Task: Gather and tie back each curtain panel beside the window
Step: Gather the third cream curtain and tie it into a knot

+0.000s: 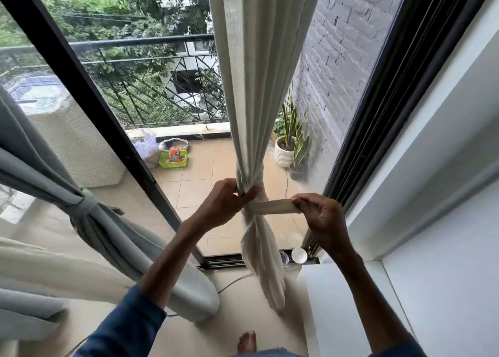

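A cream curtain panel point(259, 86) hangs in front of the glass door, gathered into a narrow bunch at waist height. A cream tie-back band point(272, 207) wraps the bunch and stretches out to the right. My left hand point(229, 202) grips the gathered curtain where the band crosses it. My right hand point(321, 216) pinches the free end of the band, pulled taut to the right. A grey curtain panel point(48, 173) at the left is bunched and held by its own grey tie point(83, 202).
The black door frame point(81, 86) runs diagonally at left and a white wall ledge point(405, 289) stands at right. A white cup point(299, 255) sits on the door track. Potted plants point(290, 140) and a green basket point(172, 159) stand outside on the balcony. My bare foot point(247, 342) is below.
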